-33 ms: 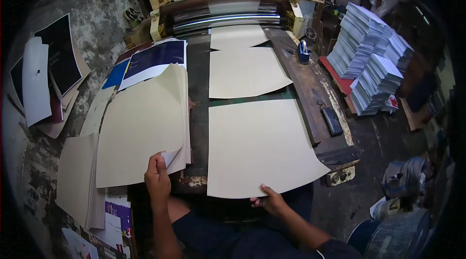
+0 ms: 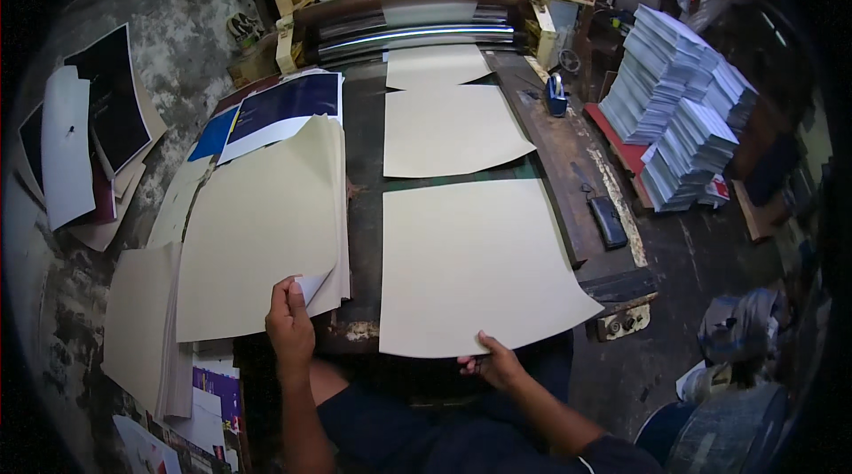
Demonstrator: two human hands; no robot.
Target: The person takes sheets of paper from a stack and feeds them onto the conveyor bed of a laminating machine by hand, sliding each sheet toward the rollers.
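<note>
My left hand (image 2: 290, 323) pinches the turned-up near right corner of the top cream sheet (image 2: 257, 217) on a pile, and the corner's pale underside shows. To the right, a large cream sheet (image 2: 470, 261) lies on the dark feed table of a roller machine, its near right corner bending outward. My right hand (image 2: 495, 362) grips that sheet's near edge, thumb on top and fingers underneath. Beyond lies a second cream sheet (image 2: 453, 132), and past it a third sheet (image 2: 435, 66) reaches to the shiny rollers (image 2: 417, 37).
Printed dark blue sheets (image 2: 288, 110) stick out behind the pile. More cream sheets (image 2: 142, 314) hang at its left. Tall stacks of white paper (image 2: 666, 75) stand on the right. A black pouch-like object (image 2: 607, 222) and a blue tape dispenser (image 2: 556, 96) rest on the table's right side.
The near cream sheet and my right hand have shifted slightly away from me, toward the rollers. The sheets beyond have also crept forward. My left hand keeps its pinch on the corner.
</note>
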